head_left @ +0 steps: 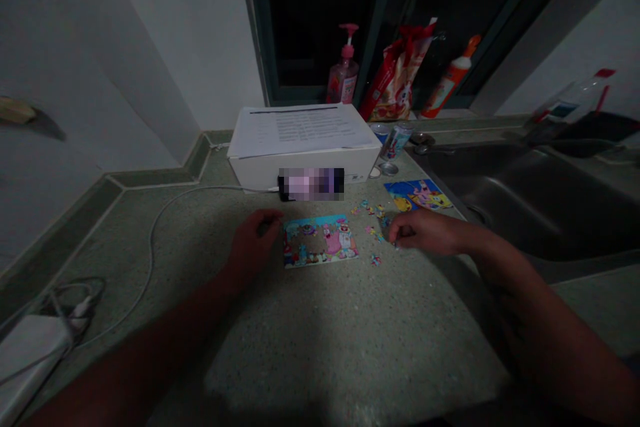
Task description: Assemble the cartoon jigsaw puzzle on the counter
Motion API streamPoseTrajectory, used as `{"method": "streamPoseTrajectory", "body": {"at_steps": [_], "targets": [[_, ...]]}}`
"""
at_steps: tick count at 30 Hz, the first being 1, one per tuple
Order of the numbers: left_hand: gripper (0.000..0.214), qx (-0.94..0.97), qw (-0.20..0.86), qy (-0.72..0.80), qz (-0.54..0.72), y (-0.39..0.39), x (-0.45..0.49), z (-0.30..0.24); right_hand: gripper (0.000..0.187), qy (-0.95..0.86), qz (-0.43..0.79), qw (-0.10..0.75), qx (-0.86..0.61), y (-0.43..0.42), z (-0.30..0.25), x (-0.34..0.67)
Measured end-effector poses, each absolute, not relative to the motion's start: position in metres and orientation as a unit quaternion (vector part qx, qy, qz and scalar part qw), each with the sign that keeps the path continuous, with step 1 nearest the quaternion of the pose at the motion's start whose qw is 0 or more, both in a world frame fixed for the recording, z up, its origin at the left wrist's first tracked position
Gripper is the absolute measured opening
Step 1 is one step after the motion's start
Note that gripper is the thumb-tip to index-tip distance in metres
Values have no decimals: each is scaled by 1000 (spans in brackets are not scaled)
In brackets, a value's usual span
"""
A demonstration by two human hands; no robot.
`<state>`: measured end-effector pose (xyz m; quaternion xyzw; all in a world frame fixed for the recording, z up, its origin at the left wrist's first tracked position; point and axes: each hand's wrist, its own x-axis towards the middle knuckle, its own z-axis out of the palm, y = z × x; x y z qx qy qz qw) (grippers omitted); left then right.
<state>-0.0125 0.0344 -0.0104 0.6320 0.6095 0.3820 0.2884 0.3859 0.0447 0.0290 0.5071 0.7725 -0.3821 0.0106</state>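
A small colourful jigsaw puzzle (320, 240) lies on the green speckled counter (320, 333), with a gap in its upper middle. My left hand (253, 243) rests at the puzzle's left edge, fingers curled, nothing visible in it. My right hand (425, 232) lies to the right of the puzzle, fingers pinched among several loose puzzle pieces (374, 217); whether it holds a piece I cannot make out. A second cartoon picture (417, 193) lies further back on the right.
A white box (305, 167) topped with printed paper stands behind the puzzle, a phone propped against it. Cans (396, 140), a pink pump bottle (344, 73), a red bag and an orange bottle stand near the window. A metal sink (540, 200) lies right. Cable and charger (35, 347) lie left.
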Motion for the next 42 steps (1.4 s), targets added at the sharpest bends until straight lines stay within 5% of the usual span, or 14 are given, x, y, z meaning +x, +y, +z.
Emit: {"method": "streamPoseTrajectory", "body": {"at_steps": [13, 20, 42], "targets": [[28, 631, 283, 612, 383, 34, -13, -10, 19, 782, -364, 18, 506, 43, 43, 387], [29, 629, 286, 610, 388, 35, -13, -12, 18, 764, -245, 59, 594, 49, 43, 416], [27, 628, 289, 609, 390, 35, -13, -11, 18, 775, -243, 75, 579, 47, 36, 394]]}}
